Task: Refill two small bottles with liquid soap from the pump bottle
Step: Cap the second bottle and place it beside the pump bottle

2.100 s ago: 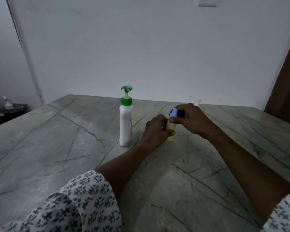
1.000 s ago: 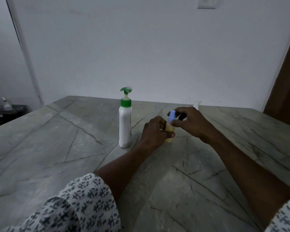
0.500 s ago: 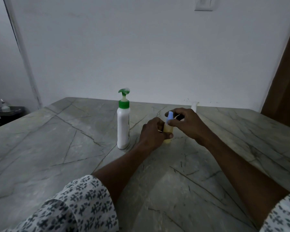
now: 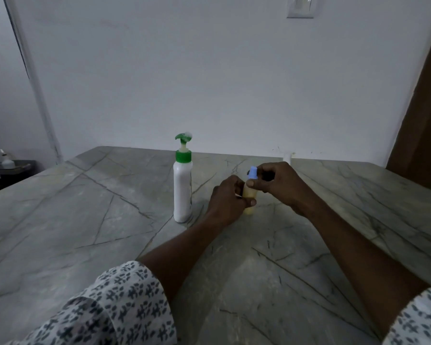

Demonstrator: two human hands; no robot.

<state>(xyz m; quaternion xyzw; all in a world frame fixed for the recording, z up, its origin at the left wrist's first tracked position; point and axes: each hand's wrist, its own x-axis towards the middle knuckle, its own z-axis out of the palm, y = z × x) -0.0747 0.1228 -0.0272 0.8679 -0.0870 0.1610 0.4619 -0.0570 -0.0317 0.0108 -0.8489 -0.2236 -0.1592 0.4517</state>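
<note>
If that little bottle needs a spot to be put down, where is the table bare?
The table is bare left of the pump bottle and along the near edge between the two forearms. It is crowded in the middle, where the left hand and right hand hold the small bottle beside the pump bottle.

On the grey veined stone table [image 4: 90, 220], a tall white plastic pump bottle with a green collar and nozzle [image 4: 182, 190] stands upright. Just right of it, the left hand [image 4: 228, 199] wraps around a small yellowish bottle [image 4: 249, 194] standing on the table. The right hand [image 4: 276, 184] pinches its light blue cap [image 4: 252, 173] from above. Farther back, a small white object [image 4: 287, 157] sits near the wall, mostly hidden. Patterned sleeves [image 4: 115, 310] fill the near edge.
</note>
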